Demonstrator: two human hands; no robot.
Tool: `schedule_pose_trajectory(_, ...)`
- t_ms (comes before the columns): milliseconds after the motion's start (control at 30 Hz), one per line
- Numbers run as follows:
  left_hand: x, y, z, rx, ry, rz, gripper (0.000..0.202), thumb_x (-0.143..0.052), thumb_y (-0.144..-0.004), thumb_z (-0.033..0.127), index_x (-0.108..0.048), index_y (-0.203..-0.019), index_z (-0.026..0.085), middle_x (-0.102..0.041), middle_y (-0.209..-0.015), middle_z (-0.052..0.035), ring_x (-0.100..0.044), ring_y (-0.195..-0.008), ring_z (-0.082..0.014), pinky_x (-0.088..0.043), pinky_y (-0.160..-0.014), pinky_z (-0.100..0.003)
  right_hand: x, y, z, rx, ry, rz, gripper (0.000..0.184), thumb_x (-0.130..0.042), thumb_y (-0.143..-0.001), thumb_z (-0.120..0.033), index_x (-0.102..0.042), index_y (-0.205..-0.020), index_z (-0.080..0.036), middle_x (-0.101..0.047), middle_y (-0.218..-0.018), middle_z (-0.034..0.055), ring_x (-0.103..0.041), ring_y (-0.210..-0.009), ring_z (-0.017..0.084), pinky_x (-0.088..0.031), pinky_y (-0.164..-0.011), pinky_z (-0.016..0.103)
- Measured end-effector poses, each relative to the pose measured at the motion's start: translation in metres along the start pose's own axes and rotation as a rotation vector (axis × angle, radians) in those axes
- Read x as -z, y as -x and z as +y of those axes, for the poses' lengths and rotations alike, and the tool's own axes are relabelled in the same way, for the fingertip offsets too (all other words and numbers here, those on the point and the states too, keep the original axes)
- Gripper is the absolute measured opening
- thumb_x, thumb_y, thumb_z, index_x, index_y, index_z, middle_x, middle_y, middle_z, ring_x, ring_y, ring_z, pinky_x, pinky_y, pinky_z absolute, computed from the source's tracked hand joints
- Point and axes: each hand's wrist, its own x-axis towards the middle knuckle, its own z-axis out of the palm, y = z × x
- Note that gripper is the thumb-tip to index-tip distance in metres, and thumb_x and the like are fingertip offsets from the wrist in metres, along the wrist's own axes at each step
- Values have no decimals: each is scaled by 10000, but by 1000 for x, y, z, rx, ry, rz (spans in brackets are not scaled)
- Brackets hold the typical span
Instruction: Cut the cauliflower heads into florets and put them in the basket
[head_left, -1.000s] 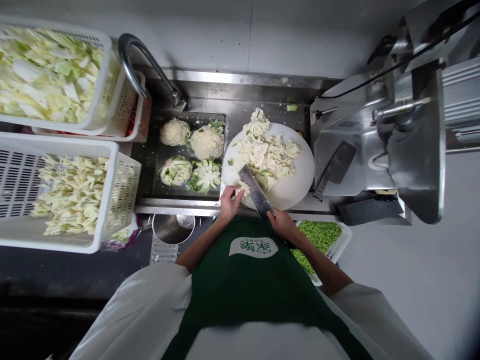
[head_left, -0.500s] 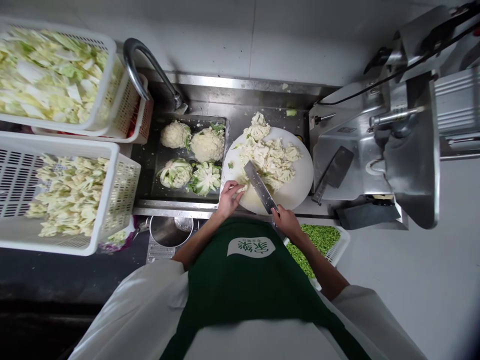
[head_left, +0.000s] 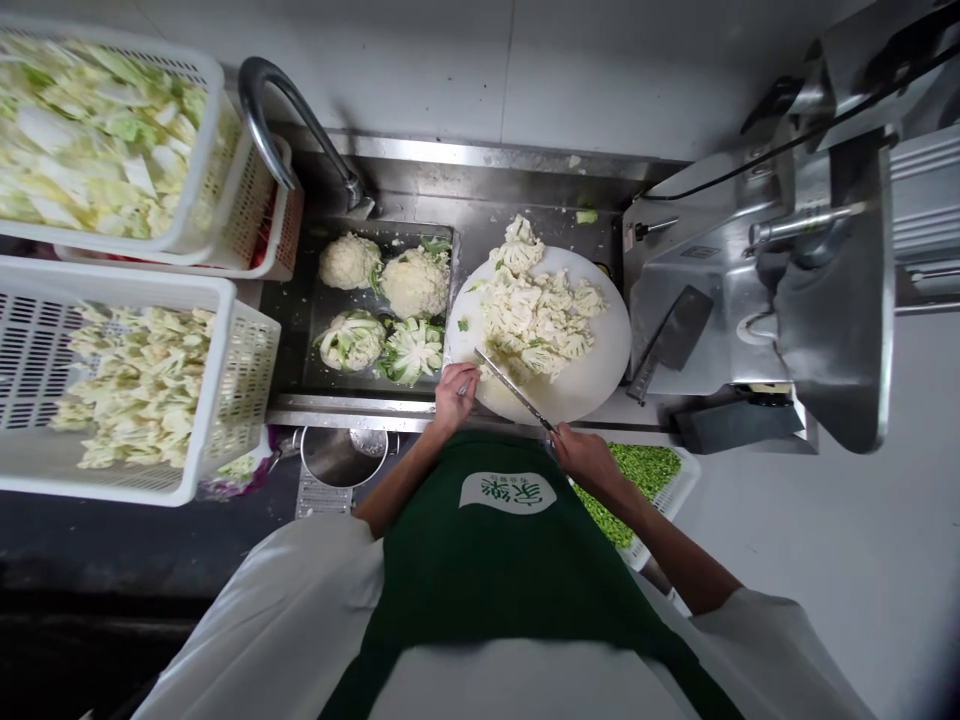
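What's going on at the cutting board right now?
A person in a green apron is cutting cauliflower on a round white cutting board. The right hand grips a cleaver, blade edge-down next to the left hand, which holds a small cauliflower piece at the board's near edge. Cut florets are piled on the board's far half. Four cauliflower heads lie in the sink to the left.
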Motion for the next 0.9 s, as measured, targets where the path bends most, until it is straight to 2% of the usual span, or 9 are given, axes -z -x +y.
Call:
schedule_pose_trajectory(133,0,1,1,46,19,-29,252,-541,-1020,330,-720,-887,213,-738,-1025,-102,-686,-985,-223,-562,-928,-432,7,-7,-3,-8,-6,-48,354,-283,-1121,-348,-586,-1120,-164,-761,-933,125,-729,-846,240,-350,-661,286)
schedule_pose_trajectory(333,4,3,-2,68,56,-48,226,-549,-1018,347,-701,-916,213,-718,-1053,-105,-685,-1012,-224,-557,-959,-422,7,-37,-25,-40,-53,-89,349,-319,-1112,-312,-622,-1150,-142,-757,-971,152,-731,-903,251,-402,-715,288)
schedule_pose_trajectory(467,0,3,-5,96,30,23,183,-581,-993,368,-663,-955,209,-657,-1163,-135,-632,-1159,-257,-518,-1037,-458,11,-43,-30,-21,-112,-48,346,-345,-1107,-305,-650,-1122,-144,-759,-1008,157,-722,-931,244,-405,-741,283)
schedule_pose_trajectory(600,-9,-1,-4,84,81,-1,158,-573,-991,361,-626,-1016,214,-632,-1175,-135,-618,-1167,-255,-521,-1011,-444,13,-14,-8,-34,-195,48,353,-351,-1111,-350,-651,-1072,-169,-760,-943,108,-710,-889,221,-375,-722,271)
schedule_pose_trajectory(667,-14,-4,0,31,45,-10,170,-624,-961,366,-629,-1038,215,-624,-1205,-140,-596,-1204,-277,-496,-1036,-469,8,9,9,-134,-245,104,349,-337,-1115,-347,-635,-1088,-168,-754,-891,91,-702,-815,209,-349,-676,274)
schedule_pose_trajectory(767,-27,-12,11,-41,-66,38,145,-677,-928,350,-662,-1002,226,-638,-1193,-131,-544,-1262,-323,-411,-1095,-534,-5,38,33,-294,-243,153,333,-334,-1112,-320,-620,-1105,-147,-736,-829,98,-681,-719,205,-305,-617,288)
schedule_pose_trajectory(833,-42,-21,21,-73,-109,-10,94,-665,-942,322,-692,-978,240,-675,-1095,-114,-540,-1231,-340,-362,-1096,-570,-13,49,44,-355,-216,150,323,-342,-1109,-311,-618,-1092,-145,-723,-795,96,-668,-682,204,-278,-592,294)
schedule_pose_trajectory(900,-58,-31,30,-89,-141,-124,112,-673,-940,313,-722,-1018,250,-688,-1061,-115,-531,-1203,-357,-328,-1087,-594,-20,55,50,-380,-207,144,309,-354,-1108,-316,-617,-1080,-156,-718,-780,86,-661,-667,200,-259,-579,297)
